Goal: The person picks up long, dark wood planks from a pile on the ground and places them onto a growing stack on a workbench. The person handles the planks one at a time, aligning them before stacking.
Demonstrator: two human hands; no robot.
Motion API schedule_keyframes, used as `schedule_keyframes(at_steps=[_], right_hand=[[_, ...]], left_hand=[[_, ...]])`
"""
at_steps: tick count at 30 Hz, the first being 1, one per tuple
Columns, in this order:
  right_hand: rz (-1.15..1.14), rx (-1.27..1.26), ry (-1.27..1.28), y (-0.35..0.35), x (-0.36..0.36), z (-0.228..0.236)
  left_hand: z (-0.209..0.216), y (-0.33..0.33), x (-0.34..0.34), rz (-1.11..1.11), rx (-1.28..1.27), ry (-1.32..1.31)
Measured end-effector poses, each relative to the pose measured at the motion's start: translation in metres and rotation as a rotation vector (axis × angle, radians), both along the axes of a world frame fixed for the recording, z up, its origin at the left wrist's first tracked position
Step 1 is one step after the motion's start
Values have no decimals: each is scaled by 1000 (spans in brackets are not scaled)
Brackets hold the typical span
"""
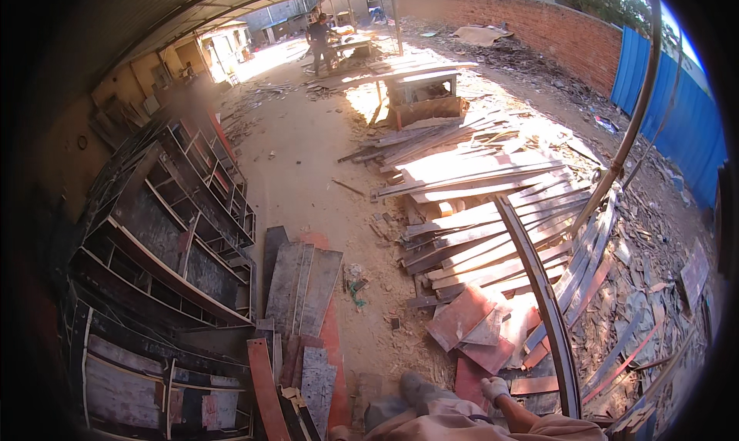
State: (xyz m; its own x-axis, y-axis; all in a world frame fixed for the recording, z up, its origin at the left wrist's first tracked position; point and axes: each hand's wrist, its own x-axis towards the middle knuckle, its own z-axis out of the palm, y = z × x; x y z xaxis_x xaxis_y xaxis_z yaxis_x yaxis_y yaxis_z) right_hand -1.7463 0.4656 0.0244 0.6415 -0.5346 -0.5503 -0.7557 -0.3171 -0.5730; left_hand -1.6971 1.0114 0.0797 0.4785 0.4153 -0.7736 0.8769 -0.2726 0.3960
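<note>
My right hand (495,389), in a pale glove, hangs low at the bottom of the head view. Its fingers look curled in. Beside it is the edge of a dark red board (469,381); whether the fingers grip that edge is too small to make out. My left hand does not show. Just beyond lie broken reddish panels (464,318) on a heap of planks. A long dark beam (539,295) runs from the plank pile down to near my right forearm, where its lower end meets my sleeve in the picture.
Dark framed panels (165,248) are stacked at left, with loose boards (304,279) beside them. Long planks (493,233) cover the ground at right, near a slanting pole (627,145). Farther off stand a wooden workbench (423,95) and another person (319,45). Scraps litter the right side.
</note>
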Motion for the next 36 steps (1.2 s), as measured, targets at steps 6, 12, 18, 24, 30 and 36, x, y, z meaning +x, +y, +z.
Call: schedule_keyframes(at_steps=[6,12,18,24,30,36], right_hand=[[207,282,-441,103,418,141],[269,156,-283,116,633,171],[287,-4,326,85,660,106],[279,51,635,87,755,103],[71,72,442,113,1079,76],[87,208,-169,149,1479,191]], left_hand=[[11,16,145,-10,7,133],[5,20,417,-162,-43,97],[17,57,766,-94,-25,-68],[49,50,1089,48,-362,-578],[51,89,1231,2,-206,-413],[61,117,1295,-218,11,-2]])
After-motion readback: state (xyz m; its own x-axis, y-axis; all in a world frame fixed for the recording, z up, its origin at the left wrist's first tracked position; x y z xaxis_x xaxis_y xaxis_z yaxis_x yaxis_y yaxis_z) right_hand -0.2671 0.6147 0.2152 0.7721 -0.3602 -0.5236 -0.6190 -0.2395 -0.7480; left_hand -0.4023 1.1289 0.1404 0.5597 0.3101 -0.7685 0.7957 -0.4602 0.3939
